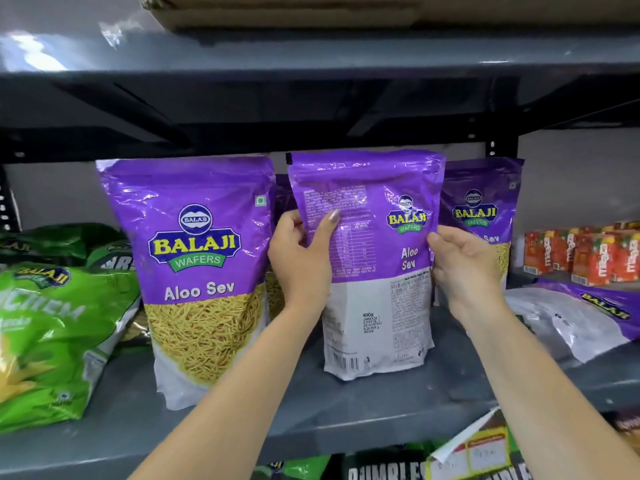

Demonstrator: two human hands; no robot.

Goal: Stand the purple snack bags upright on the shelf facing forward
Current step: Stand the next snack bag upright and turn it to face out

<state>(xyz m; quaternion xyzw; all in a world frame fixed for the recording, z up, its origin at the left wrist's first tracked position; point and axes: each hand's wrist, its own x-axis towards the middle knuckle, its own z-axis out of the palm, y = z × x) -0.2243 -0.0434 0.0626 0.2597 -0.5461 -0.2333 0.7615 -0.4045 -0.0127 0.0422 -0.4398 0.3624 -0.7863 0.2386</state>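
Note:
A purple Balaji Aloo Sev bag (372,271) stands upright at the middle of the grey shelf (346,410) with its printed back side toward me. My left hand (299,258) grips its left edge, thumb across the back panel. My right hand (460,268) holds its right edge. To its left another purple bag (197,268) stands upright, front facing me. A third purple bag (485,220) stands behind on the right, front facing. A fourth purple bag (581,317) lies flat on the shelf at the right. Part of one more purple bag shows behind my left hand.
Green snack bags (52,330) lie piled at the left of the shelf. Orange drink cartons (581,254) stand at the far right. The shelf above (311,64) hangs low over the bags. More packets (467,455) sit on the shelf below.

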